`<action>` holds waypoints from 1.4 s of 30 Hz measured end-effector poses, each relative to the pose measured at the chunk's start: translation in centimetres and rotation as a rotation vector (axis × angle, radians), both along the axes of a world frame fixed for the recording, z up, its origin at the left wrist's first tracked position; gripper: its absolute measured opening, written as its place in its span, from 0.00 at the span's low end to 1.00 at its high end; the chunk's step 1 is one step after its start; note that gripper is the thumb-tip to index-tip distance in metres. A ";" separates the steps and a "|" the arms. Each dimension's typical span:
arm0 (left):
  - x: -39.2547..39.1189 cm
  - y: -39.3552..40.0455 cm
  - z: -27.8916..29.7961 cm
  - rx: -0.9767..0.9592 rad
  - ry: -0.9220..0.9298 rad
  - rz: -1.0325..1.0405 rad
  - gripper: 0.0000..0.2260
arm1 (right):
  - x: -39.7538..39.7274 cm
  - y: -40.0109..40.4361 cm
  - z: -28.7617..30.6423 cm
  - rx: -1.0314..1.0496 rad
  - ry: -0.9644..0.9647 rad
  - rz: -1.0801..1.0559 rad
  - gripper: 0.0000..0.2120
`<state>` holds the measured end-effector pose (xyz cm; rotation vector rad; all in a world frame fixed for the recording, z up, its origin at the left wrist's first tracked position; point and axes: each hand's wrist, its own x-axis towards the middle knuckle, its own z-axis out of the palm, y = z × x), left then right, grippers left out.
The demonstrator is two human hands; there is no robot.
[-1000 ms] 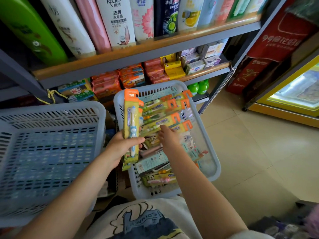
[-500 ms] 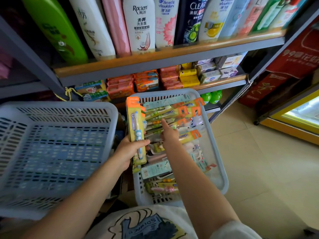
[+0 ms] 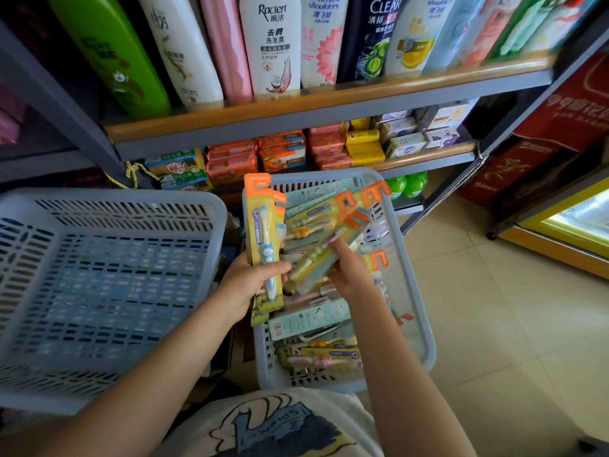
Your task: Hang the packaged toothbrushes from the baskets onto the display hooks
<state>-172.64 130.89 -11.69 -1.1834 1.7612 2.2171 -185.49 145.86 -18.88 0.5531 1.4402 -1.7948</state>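
My left hand (image 3: 250, 282) grips a small stack of yellow toothbrush packs with orange hanger tabs (image 3: 263, 239), held upright over the left rim of the right basket (image 3: 418, 311). My right hand (image 3: 352, 272) pinches another yellow pack with an orange tab (image 3: 326, 252), tilted and raised a little above the heap. Several more packaged toothbrushes (image 3: 316, 318), yellow and pale green, lie loose in that grey plastic basket. No display hooks are in view.
A second grey slotted basket (image 3: 108, 278) stands to the left. Behind is a shelf unit with shampoo bottles (image 3: 270, 44) above and soap boxes (image 3: 283, 153) below. Tiled floor (image 3: 494, 324) lies to the right, with a red carton stack (image 3: 560, 127) and a cooler beyond.
My right hand has closed on a pack in the basket and lifted it toward the stack in my left hand. The view has tilted up slightly.
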 end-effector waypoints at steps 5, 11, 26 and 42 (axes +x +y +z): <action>-1.1 -0.1 1.5 -0.025 0.006 -0.024 0.17 | 0.5 2.4 2.8 0.003 0.144 0.090 0.18; -2.5 1.4 5.0 -0.029 0.073 -0.159 0.13 | 1.6 0.6 10.1 -0.037 0.360 0.238 0.14; 5.8 -5.5 13.9 -0.069 0.212 0.059 0.11 | 10.0 -9.2 18.7 -0.264 0.317 0.182 0.24; 43.1 -32.8 17.2 -0.132 0.333 0.641 0.18 | 43.2 -37.5 25.8 -0.186 0.798 0.646 0.07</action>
